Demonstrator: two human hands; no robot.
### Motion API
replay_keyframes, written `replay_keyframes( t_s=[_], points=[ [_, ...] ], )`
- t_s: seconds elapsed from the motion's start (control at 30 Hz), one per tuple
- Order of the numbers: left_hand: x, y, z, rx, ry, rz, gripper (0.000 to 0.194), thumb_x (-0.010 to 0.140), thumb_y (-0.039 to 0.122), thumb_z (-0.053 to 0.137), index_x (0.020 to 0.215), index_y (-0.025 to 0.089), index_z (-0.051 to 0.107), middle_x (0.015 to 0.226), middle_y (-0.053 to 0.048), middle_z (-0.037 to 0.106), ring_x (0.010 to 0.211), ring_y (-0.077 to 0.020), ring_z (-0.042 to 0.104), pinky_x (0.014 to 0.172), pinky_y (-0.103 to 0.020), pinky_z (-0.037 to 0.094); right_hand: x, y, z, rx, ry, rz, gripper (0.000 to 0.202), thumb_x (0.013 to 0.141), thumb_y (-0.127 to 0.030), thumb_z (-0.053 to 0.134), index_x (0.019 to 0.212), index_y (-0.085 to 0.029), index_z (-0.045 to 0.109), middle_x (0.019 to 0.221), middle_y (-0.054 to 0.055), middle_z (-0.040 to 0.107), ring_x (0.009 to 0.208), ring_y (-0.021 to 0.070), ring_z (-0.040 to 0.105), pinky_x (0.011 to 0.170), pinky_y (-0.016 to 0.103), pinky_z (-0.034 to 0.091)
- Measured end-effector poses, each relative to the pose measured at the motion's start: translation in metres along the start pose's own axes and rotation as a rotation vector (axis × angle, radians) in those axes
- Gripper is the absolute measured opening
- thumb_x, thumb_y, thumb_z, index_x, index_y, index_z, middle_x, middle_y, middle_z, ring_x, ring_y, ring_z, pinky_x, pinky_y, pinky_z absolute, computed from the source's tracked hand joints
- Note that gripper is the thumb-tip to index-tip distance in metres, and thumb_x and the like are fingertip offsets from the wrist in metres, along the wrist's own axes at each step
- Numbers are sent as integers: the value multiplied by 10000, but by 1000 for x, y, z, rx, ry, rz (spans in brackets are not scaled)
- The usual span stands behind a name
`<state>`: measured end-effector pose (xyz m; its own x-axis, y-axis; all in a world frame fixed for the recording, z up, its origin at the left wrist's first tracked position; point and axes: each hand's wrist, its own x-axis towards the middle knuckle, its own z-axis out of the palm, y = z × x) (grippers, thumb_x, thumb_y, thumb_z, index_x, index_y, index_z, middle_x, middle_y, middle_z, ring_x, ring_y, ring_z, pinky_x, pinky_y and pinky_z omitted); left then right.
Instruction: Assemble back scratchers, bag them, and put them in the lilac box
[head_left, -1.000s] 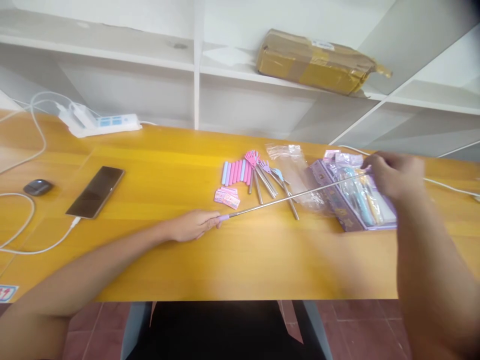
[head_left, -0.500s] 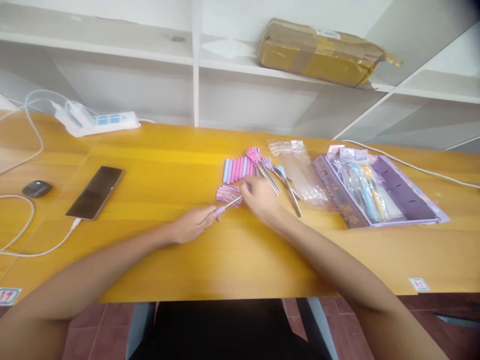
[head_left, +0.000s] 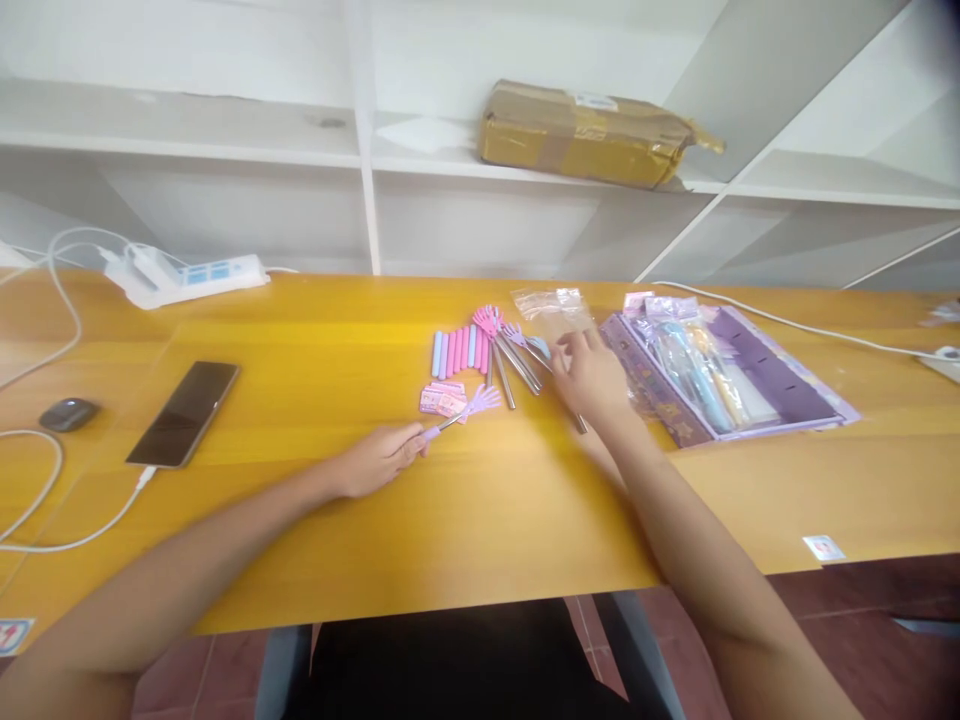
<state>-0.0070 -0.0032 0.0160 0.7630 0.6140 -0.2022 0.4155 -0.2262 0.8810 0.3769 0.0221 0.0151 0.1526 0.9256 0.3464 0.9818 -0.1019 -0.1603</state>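
a: what's in the left hand (head_left: pixel 382 462)?
b: its fingers are wrapped round the handle of a lilac hand-shaped stick (head_left: pixel 481 401); the splayed end sits ahead and to the right of that grip, beside the pink cards (head_left: pixel 433 398).
a: and the right hand (head_left: pixel 591 377)?
b: well right of that grip, fingers bent near the clear bag (head_left: pixel 553 308). whether it's grasping anything, i can't tell.
a: the coloured tubes (head_left: pixel 459 353)?
b: beyond the cards, ahead of the left grip.

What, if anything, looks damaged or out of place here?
The taped brown parcel on the shelf looks battered: a loose strip juts from its right end. Nothing looks spilled on the desk.
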Motion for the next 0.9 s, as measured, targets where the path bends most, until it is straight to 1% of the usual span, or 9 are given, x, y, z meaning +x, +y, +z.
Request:
replay_keyframes(
  t_s=[0.07, 0.13, 0.2, 0.27, 0.4, 0.5, 0.67, 0.8, 0.9],
  points=[
    [-1, -1, 0, -12, -5, -10, 480, 1115, 629, 305, 940, 224, 495, 707, 50, 452, 576, -134, 444, 593, -281, 389, 4, 25, 12, -129, 29, 85, 453, 1032, -416, 488, 1295, -86, 653, 1300, 272, 625, 1173, 400, 613, 954, 474, 479],
    [-2, -2, 0, -31, -10, -32, 481, 1113, 637, 305, 957, 225, 500, 701, 54, 455, 570, -133, 452, 584, -279, 395, 5, 43, 22, -175, -13, 143, 535, 1013, -454, 531, 1351, -50, 626, 1323, 303, 601, 1224, 433, 585, 985, 512, 478],
    [-2, -3, 0, -43, -13, -55, 483, 1111, 644, 307, 973, 227, 507, 689, 58, 455, 567, -134, 460, 579, -277, 398, 5, 55, 29, -151, -69, 162, 572, 1018, -490, 535, 1359, -40, 623, 1311, 300, 611, 1234, 425, 582, 1022, 519, 476],
    [-2, -3, 0, -37, -14, -68, 483, 1110, 647, 314, 980, 227, 516, 676, 61, 453, 564, -135, 462, 578, -277, 401, 5, 61, 32, -113, -84, 152, 574, 1031, -506, 521, 1354, -45, 634, 1295, 278, 629, 1249, 406, 579, 1068, 506, 467],
    [-1, 0, -1, -20, -11, -62, 487, 1111, 641, 318, 976, 224, 531, 648, 64, 450, 551, -136, 458, 583, -279, 401, 7, 66, 34, -86, -22, 103, 593, 1012, -553, 554, 1321, -59, 662, 1272, 251, 648, 1238, 391, 570, 1124, 504, 436],
    [-1, 4, -1, -21, -11, -56, 493, 1112, 638, 315, 961, 222, 530, 645, 65, 448, 544, -131, 456, 575, -274, 396, 8, 67, 34, -60, 8, 80, 566, 981, -507, 604, 1325, -59, 649, 1241, 239, 659, 1216, 380, 561, 1133, 506, 422],
    [-2, 2, -1, -29, 0, -56, 467, 1114, 625, 330, 999, 222, 536, 639, 70, 450, 548, -128, 464, 566, -260, 401, 6, 66, 29, 25, 33, 170, 567, 940, -471, 661, 1365, -96, 627, 1208, 208, 659, 1177, 364, 569, 1052, 483, 478],
    [-3, -4, 1, -51, 7, -73, 449, 1114, 618, 340, 1019, 223, 530, 622, 73, 458, 541, -129, 466, 546, -248, 402, 5, 64, 24, 74, 42, 248, 389, 957, -428, 605, 1201, -141, 702, 1242, 201, 638, 1105, 330, 605, 988, 455, 498],
    [-2, -10, 6, -90, 36, -46, 408, 1125, 588, 334, 1108, 222, 515, 645, 77, 466, 535, -122, 468, 544, -240, 422, 8, 63, 17, 129, 120, 271, 287, 985, -384, 543, 1052, -152, 699, 1188, 190, 659, 1036, 307, 634, 953, 451, 504]
  ],
)
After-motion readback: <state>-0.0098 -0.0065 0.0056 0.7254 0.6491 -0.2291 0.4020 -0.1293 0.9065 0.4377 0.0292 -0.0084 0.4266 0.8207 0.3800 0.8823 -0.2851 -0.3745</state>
